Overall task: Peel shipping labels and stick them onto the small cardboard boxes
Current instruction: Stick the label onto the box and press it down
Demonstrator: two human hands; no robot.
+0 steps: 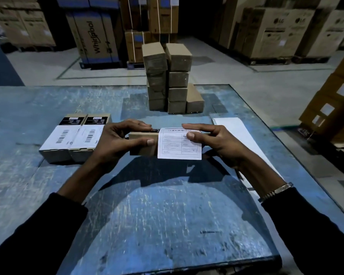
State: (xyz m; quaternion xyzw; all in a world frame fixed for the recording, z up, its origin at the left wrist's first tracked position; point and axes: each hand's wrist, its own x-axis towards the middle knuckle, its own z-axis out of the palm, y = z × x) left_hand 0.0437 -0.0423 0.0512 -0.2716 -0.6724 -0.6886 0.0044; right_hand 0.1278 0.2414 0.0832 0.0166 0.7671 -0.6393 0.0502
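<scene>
The small cardboard box (142,144) lay above the blue table (167,215), its long axis running left to right. The left hand (115,142) gripped its left end; the right hand (213,142) pinched the shipping label (177,147) against its right half.

Just one head-worn wide-angle cam here, looking forward and down, sitting close over the blue counter (167,225), with warehouse floor (246,86) further back.

We are seeing a scratched blue table (167,215) carrying two labelled boxes (72,141), a stack of plain cardboard boxes (167,84) and a white backing sheet (236,128).
</scene>
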